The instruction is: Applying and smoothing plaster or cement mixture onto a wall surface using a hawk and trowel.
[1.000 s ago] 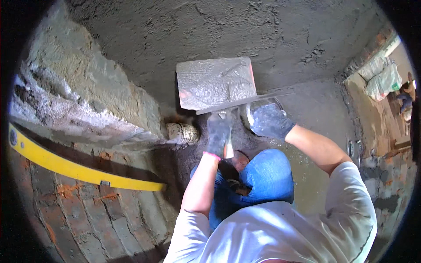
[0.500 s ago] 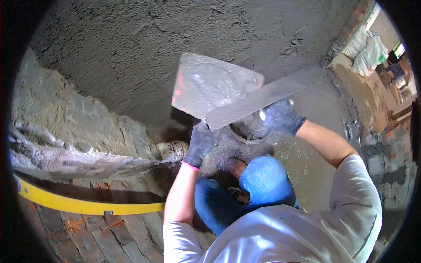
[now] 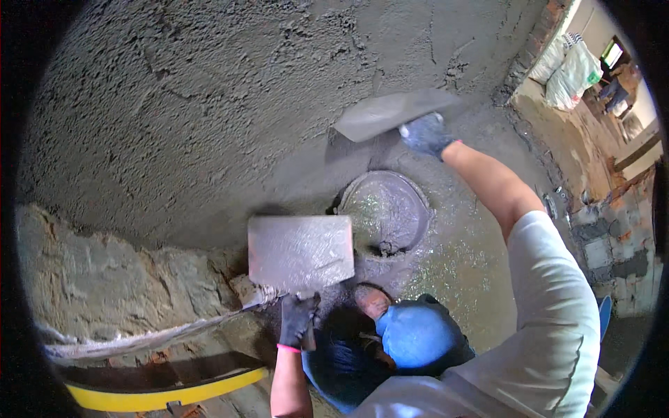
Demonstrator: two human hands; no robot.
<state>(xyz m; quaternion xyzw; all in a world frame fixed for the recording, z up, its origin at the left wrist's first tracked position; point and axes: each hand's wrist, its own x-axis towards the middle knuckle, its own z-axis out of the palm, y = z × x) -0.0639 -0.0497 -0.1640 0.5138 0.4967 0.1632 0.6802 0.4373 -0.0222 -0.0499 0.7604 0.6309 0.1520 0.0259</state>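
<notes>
– White shirt (image 3: 550, 306) at four o'clock, closest. Blue knee (image 3: 421, 336), five.

– Left hand?

– Left hand (image 3: 300, 322), between six and seven, dark glove, pink band (image 3: 288, 348) at the wrist. Fingers wrapped round the handle of the flat board (image 3: 301, 252).

– Board where?

– Seven o'clock, just off centre, directly beyond that hand. Face wet and smeared grey, pinkish near its left edge.

– Beside it?

– Yellow level (image 3: 174, 398) also toward seven, farther out. Pale pipe stub (image 3: 249, 290) between seven and eight, near the board's lower left corner. Round tub (image 3: 416, 217) at three, near the board, wet grey mix inside.

– Right hand, quick.

– Right hand (image 3: 425, 134), between one and two, dark glove, past the tub. Closed round the trowel's grip; grip mostly hidden.

– Trowel?

– Trowel (image 3: 387, 117) at one o'clock, broad blade, motion-blurred, in front of the plastered wall (image 3: 209, 104). Touching it? Can't tell.

– Wall itself?

– Grey, rough at ten and eleven, smoother toward one.

– Farthest?

– Pale sacks (image 3: 573, 78) at two, through the opening. Person (image 3: 614, 92) just beyond, too small to detail.
</notes>
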